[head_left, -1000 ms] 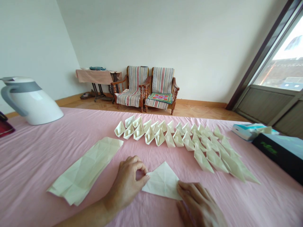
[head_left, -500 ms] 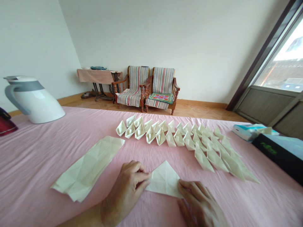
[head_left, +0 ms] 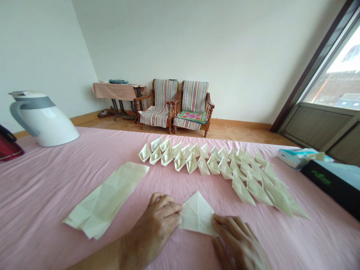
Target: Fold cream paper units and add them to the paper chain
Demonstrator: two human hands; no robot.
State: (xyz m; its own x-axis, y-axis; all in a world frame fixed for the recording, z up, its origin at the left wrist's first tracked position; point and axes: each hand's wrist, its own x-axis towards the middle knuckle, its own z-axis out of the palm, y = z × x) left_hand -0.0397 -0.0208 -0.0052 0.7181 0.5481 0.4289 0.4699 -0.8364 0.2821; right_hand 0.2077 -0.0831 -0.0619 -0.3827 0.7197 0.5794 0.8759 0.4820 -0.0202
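Observation:
A cream paper triangle lies on the pink tablecloth close in front of me. My left hand is curled, its fingertips pinching the triangle's left corner. On the right, my right hand presses its fingertips flat on the other corner. Beyond the triangle, several folded paper boats stand in rows running to the right. A stack of creased flat paper sheets lies to the left of my left hand.
A white and grey electric kettle stands at the far left beside a dark red object. At the right edge are a tissue box and a black box. Two striped wooden armchairs stand by the far wall.
My left hand has closed its fingers tighter over the triangle's left corner and slid a little right. The right hand has stayed on the other corner. The view shifted slightly.

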